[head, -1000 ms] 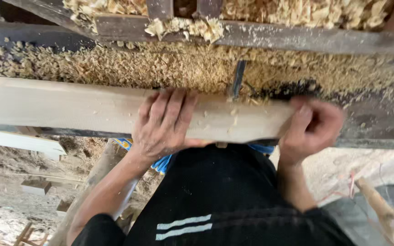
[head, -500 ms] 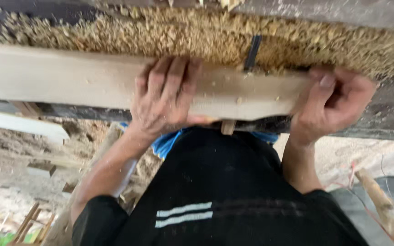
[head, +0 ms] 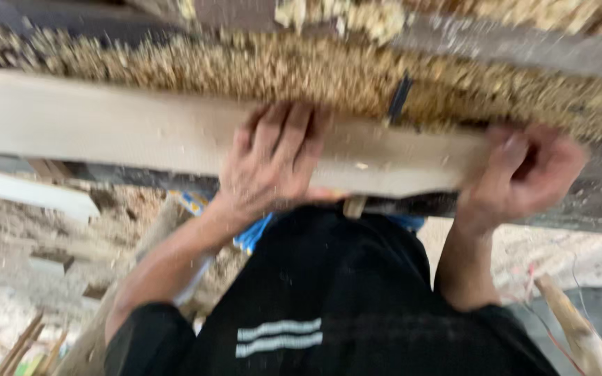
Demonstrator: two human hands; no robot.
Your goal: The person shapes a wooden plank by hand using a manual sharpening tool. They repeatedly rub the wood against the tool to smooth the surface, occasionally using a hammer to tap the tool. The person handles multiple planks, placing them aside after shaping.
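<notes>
A pale wooden plank (head: 127,132) lies lengthwise across the tabletop (head: 580,202), running from the left edge of the view to the right hand. The whole view is blurred, so fine detail is hard to read.

The left hand (head: 269,163) lies flat on the top of the plank, palm down. Its fingers (head: 287,132) are stretched out and slightly spread, pointing away from the body, with the tips reaching the far edge of the board. The thumb seems to hook under the near edge, though blur makes that uncertain. The hand presses on the wood rather than wrapping around it.

The right hand (head: 524,174) is at the right end of the plank. Its fingers (head: 513,150) are curled tightly over the end of the board, the thumb side upward, so the hand is closed in a grip on the wood.

Behind the plank, a thick bed of yellow-brown sawdust (head: 315,69) covers the tabletop, touching the far edge of the board. A thin dark blade (head: 400,97) stands upright out of the sawdust, just beyond the plank and between the two hands, nearer the right one.

The person's black shirt (head: 329,306) with white stripes fills the lower middle of the view, pressed close to the near edge of the plank. A second pale board (head: 29,195) lies lower at the left.
</notes>
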